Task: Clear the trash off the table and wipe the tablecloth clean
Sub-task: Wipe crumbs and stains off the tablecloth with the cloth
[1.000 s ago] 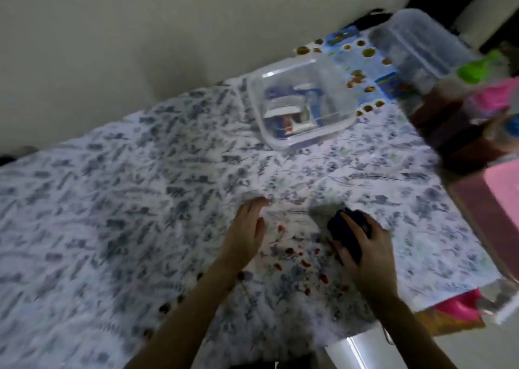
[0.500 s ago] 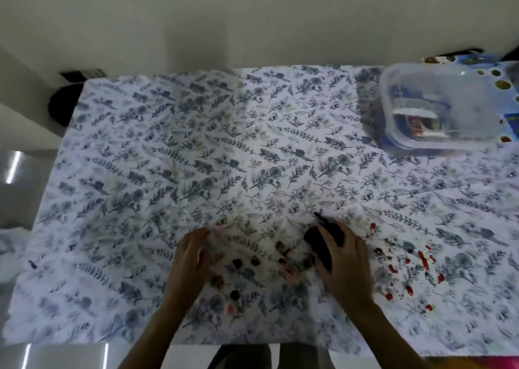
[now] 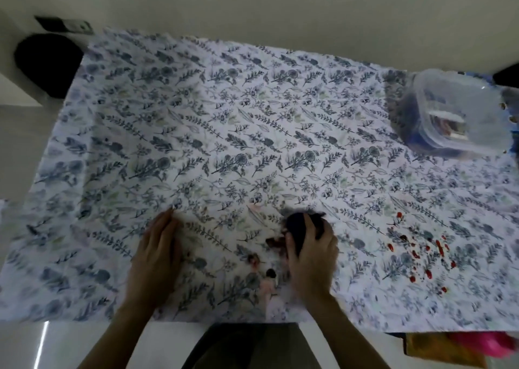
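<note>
A white tablecloth [image 3: 224, 121] printed with blue-grey leaves covers the table. My right hand [image 3: 310, 256] presses a dark wiping cloth [image 3: 297, 225] onto it near the front edge, over brownish smears [image 3: 273, 242]. A few dark and pinkish spots [image 3: 268, 277] lie just in front of the cloth. My left hand [image 3: 157, 253] lies flat on the tablecloth with fingers together, holding nothing. A scatter of red drops [image 3: 418, 252] stains the fabric to the right of my right hand.
A clear plastic lidded container [image 3: 460, 116] with some items inside stands at the back right. A black round object [image 3: 47, 62] sits beyond the table's far left corner. Pink and orange things [image 3: 463, 344] show below the front right edge. A wall runs behind the table.
The view has swung left, so the container is now at the far right. My right hand with the cloth has moved off the red drops onto brownish smears to their left.
</note>
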The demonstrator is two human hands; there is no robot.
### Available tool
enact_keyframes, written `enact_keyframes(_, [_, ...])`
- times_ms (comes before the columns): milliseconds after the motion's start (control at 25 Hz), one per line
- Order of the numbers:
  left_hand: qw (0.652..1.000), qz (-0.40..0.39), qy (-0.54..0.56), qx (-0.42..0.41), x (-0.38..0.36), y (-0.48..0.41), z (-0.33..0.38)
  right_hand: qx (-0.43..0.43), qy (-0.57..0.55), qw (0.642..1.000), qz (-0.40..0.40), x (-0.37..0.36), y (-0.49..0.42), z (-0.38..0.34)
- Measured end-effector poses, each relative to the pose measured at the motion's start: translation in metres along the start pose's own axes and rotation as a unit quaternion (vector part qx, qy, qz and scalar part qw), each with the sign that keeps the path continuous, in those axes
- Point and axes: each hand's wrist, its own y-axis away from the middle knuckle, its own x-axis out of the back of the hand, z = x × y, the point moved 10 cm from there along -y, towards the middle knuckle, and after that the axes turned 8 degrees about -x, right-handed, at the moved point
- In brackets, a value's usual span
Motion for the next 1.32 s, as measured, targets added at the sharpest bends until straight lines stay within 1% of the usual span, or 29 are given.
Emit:
enact_keyframes(80, [1.000, 0.004, 0.006, 0.010, -0.001, -0.001, -0.002, 0.041, -0.019, 0.999, -0.025, -0.014, 0.016, -0.050])
enact_keyframes(200, [1.000, 0.008, 0.005, 0.006, 0.000, 0.000, -0.003, 0.140, -0.055, 0.985, -0.085, -0.031, 0.029, -0.116])
enact_keyframes(280, [1.000, 0.009, 0.006, -0.003, 0.002, 0.000, -0.003, 0.199, -0.064, 0.970, -0.128, -0.035, 0.024, -0.131])
enact_keyframes(320, [1.000, 0.010, 0.006, -0.004, 0.002, 0.000, -0.003, 0.214, -0.065, 0.966, -0.132, -0.031, 0.017, -0.128])
enact_keyframes(360, [1.000, 0.011, 0.008, -0.001, 0.002, 0.001, -0.004, 0.217, -0.066, 0.966, -0.125, -0.025, 0.006, -0.118])
enact_keyframes(480, [1.000, 0.014, 0.010, 0.003, 0.003, 0.001, -0.002, 0.167, -0.064, 0.981, -0.072, 0.003, -0.036, -0.055])
enact_keyframes(600, [1.000, 0.013, 0.002, 0.000, 0.002, 0.000, -0.001, 0.153, -0.030, 0.987, -0.031, 0.022, -0.070, -0.001])
enact_keyframes(680, [1.000, 0.009, -0.003, 0.001, 0.001, 0.000, -0.001, 0.125, -0.015, 0.992, -0.026, 0.021, -0.084, 0.014])
enact_keyframes(800, [1.000, 0.014, -0.009, 0.003, 0.002, 0.000, 0.001, 0.071, -0.014, 0.997, -0.001, 0.014, -0.092, 0.007])
enact_keyframes(880, [1.000, 0.017, -0.021, 0.004, 0.002, 0.001, 0.002, 0.058, -0.021, 0.998, -0.008, 0.005, -0.090, -0.013])
enact_keyframes(960, [1.000, 0.022, -0.022, 0.005, 0.000, 0.000, 0.000, 0.071, -0.025, 0.997, -0.016, -0.003, -0.081, -0.043])
enact_keyframes(1040, [1.000, 0.024, -0.011, 0.006, 0.001, 0.001, 0.000, 0.110, -0.029, 0.993, -0.041, -0.014, -0.056, -0.081])
enact_keyframes(1160, [1.000, 0.027, 0.012, -0.003, 0.003, 0.001, 0.001, 0.192, -0.062, 0.975, -0.094, -0.033, 0.001, -0.147])
enact_keyframes(1240, [0.997, 0.032, 0.074, 0.011, 0.003, 0.002, -0.006, 0.251, -0.064, 0.958, -0.124, -0.045, 0.036, -0.183])
enact_keyframes(1320, [0.987, 0.038, 0.157, 0.022, 0.006, 0.003, -0.017, 0.274, -0.062, 0.949, -0.146, -0.048, 0.050, -0.199])
